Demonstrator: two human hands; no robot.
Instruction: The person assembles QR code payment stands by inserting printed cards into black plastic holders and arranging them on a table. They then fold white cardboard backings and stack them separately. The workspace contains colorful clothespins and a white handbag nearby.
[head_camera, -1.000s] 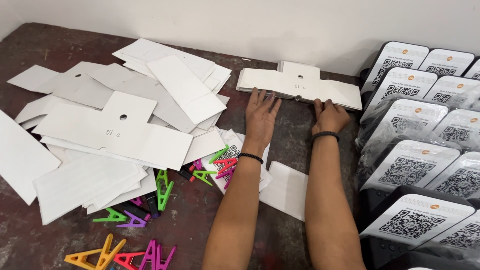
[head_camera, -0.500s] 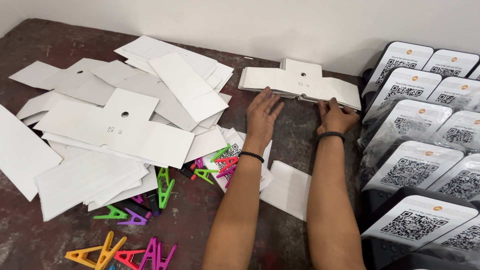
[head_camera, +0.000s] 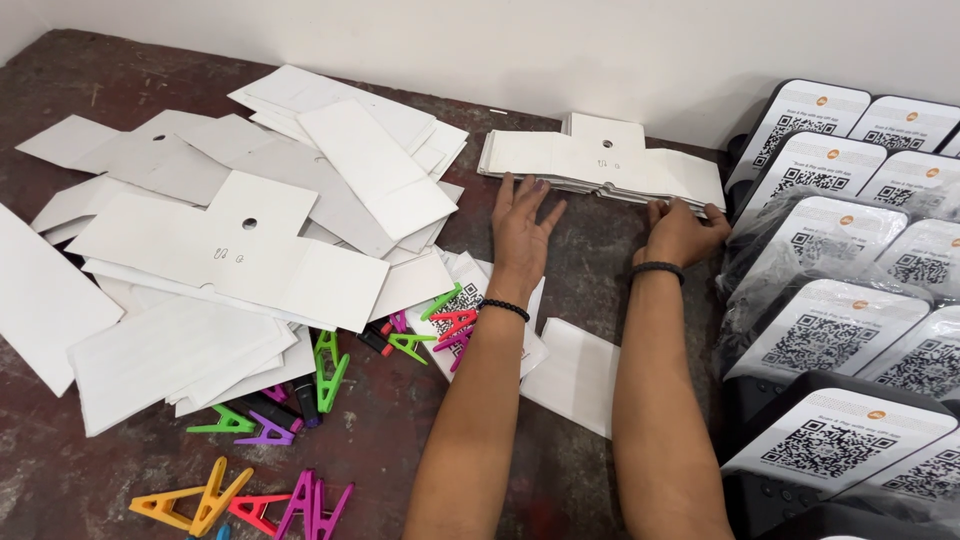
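Both hands rest at the near edge of a neat stack of white die-cut cards (head_camera: 600, 163) that lies on the dark worn tabletop (head_camera: 90, 75) close to the wall. Spread flat, the left hand (head_camera: 522, 228) has its fingers open and its fingertips touching the stack's front edge, gripping nothing. By the stack's right end, the right hand (head_camera: 680, 230) has its fingers curled against the edge; whether they pinch a card or merely press on it is hard to tell from this angle. Each wrist wears a black bracelet.

To the left, well apart from the stack, a loose heap of the same white cards (head_camera: 250, 230) sprawls across the table, several of them showing a small round punched hole. Coloured plastic clips (head_camera: 445, 325) in green, pink, purple and yellow lie scattered below the heap and under the left forearm, with a few more near the bottom edge. A single white card (head_camera: 575, 375) lies between the forearms. Along the right side stand rows of black-based stands with white code panels (head_camera: 830, 330), some wrapped in clear film.
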